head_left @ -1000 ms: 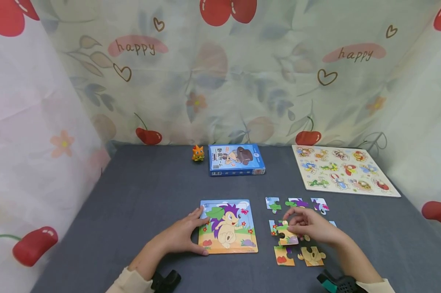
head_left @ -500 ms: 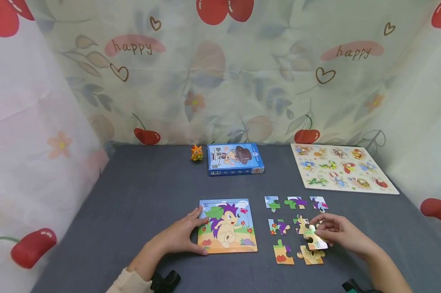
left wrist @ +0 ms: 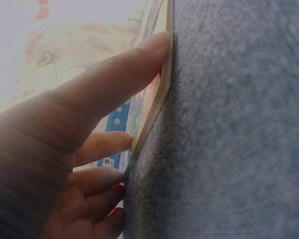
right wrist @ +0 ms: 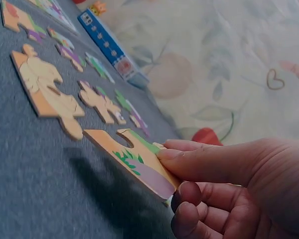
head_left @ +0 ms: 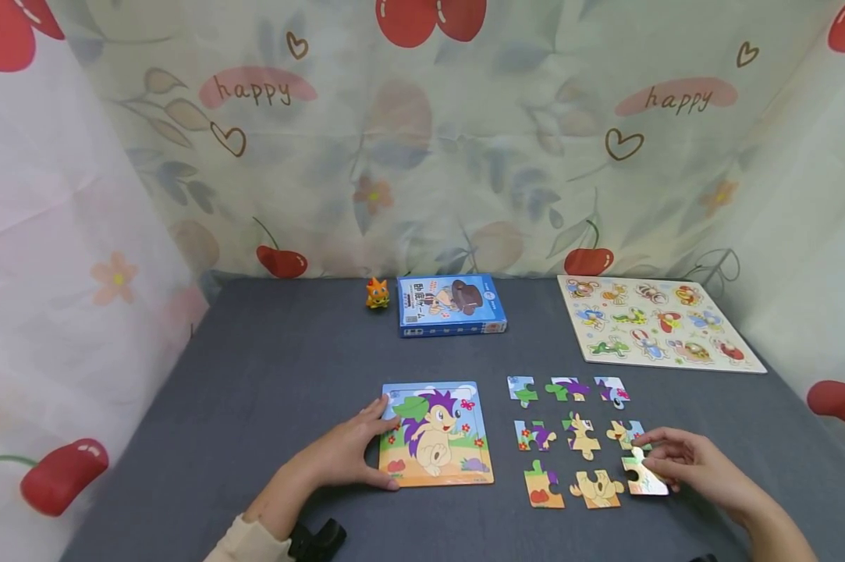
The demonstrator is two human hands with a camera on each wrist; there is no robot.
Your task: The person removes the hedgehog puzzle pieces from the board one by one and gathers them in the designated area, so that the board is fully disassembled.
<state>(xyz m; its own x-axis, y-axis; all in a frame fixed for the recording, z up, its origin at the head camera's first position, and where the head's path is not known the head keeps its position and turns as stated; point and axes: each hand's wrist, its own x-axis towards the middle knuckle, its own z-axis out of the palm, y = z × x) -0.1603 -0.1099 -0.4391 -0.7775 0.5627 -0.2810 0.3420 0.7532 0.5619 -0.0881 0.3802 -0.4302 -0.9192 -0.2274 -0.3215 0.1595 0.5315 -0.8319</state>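
Note:
My left hand (head_left: pixel 345 449) rests at the left edge of a square hedgehog puzzle board (head_left: pixel 436 441). In the left wrist view the thumb (left wrist: pixel 139 57) lies on the board's rim and the fingertips touch its side. Between thumb and fingers, my right hand (head_left: pixel 699 468) pinches a corner puzzle piece (head_left: pixel 648 478). The right wrist view shows that piece (right wrist: pixel 139 162) tilted, orange with a purple rock and green grass, its shadow on the cloth below. Left of it lies a cream-and-orange body piece (head_left: pixel 598 490); just above, the hand partly covers a paw piece (head_left: pixel 626 432).
Other hedgehog pieces lie in spaced rows, among them a red-fruit corner (head_left: pixel 543 488) and a leaf corner (head_left: pixel 522 390). A blue box (head_left: pixel 452 306), an orange toy figure (head_left: pixel 377 293) and an insect puzzle board (head_left: pixel 657 322) stand along the back of the grey cloth.
My right hand has carried the corner piece rightward across the rows, to the right end of the bottom row, uncovering the middle pieces. The left hand stays on the board.

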